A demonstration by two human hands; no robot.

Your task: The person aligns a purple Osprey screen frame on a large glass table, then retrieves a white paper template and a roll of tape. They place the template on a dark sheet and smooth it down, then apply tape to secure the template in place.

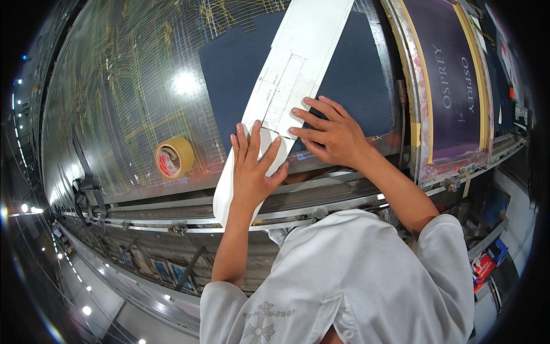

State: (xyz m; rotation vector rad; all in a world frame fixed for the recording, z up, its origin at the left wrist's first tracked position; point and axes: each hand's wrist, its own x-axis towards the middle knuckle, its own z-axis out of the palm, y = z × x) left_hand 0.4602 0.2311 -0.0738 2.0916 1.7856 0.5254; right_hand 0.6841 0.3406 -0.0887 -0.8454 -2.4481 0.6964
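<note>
A long white paper strip point(298, 43) with drawn lines and outlined lettering lies slantwise over a dark blue sheet point(358, 71) on the table. Its lower end reaches past the table's near edge. My left hand point(250, 169) rests on the strip's lower part with fingers spread, the tips beside a dark crosswise line. Over the strip's right edge my right hand point(332, 133) is spread too, its fingertips on the paper close to the lettering. Both hands are open and grasp nothing; part of the strip is hidden under them.
A roll of yellow tape point(182, 156) stands on the glossy, line-marked table point(126, 120) left of my hands. At the right is a screen-printing frame point(421, 135) with purple mesh and yellow tape borders. A metal rail point(143, 225) runs along the near edge, and black straps point(86, 192) hang at the left.
</note>
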